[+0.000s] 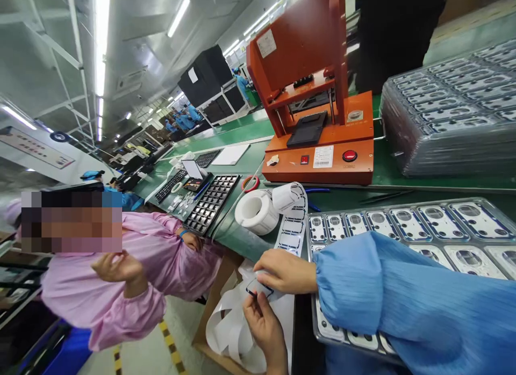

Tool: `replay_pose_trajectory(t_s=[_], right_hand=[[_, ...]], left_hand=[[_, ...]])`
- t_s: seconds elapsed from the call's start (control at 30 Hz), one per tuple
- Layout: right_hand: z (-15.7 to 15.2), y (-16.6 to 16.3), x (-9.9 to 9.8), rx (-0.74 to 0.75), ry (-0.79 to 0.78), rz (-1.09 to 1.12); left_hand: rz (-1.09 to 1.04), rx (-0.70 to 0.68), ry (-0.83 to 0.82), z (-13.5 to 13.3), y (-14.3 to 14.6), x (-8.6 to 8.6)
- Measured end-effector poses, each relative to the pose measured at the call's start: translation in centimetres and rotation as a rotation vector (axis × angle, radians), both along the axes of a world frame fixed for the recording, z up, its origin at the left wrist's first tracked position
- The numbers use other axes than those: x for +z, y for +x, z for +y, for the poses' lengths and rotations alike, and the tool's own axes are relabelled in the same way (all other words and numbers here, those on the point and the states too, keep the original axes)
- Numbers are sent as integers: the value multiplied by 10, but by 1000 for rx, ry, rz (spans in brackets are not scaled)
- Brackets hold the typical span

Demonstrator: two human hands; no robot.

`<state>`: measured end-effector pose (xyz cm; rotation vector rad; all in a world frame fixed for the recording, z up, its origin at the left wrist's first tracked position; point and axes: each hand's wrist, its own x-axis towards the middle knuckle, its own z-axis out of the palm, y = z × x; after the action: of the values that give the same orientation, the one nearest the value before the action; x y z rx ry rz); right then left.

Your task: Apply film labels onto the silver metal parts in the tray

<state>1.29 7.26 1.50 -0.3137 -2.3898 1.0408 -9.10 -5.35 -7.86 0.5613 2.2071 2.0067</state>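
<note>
My left hand (266,329), coming up from the bottom edge, is closed in a pinch on a small thin piece with a dark frame-like edge (269,289). Close above it, my right hand (284,270) in a blue sleeve has its fingertips bent together at the same piece. A whitish bit shows at those fingertips, too small to name. Behind the hands a strip of dark-outlined frame stickers (291,232) runs from a white roll (258,213). Below, loose white backing strip (229,326) curls in a cardboard box (209,318).
A clear tray of white metal-like plates (407,224) lies under my right arm. Behind it stand an orange press (318,160) and stacked trays (455,133). A person in pink (133,273) sits at left, near a black compartment tray (212,203) on the green bench.
</note>
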Motion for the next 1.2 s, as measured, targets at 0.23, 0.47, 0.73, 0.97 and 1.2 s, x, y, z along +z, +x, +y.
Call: replay_pose_trajectory(t_s=[0.23, 0.47, 0.73, 0.97, 1.2], right_hand=[[0, -3, -4, -66, -56, 11], [0, -2, -7, -113, -133, 36], [0, -5, -13, -173, -167, 50], [0, -6, -14, -207, -222, 48], [0, -8, -15, -236, -246, 35]], left_hand=[[31, 8, 7, 0, -4, -3], [74, 7, 34, -3, -1, -8], [121, -71, 108, 0, 1, -14], [486, -127, 176, -3, -10, -18], [562, -55, 192, 5, -10, -10]])
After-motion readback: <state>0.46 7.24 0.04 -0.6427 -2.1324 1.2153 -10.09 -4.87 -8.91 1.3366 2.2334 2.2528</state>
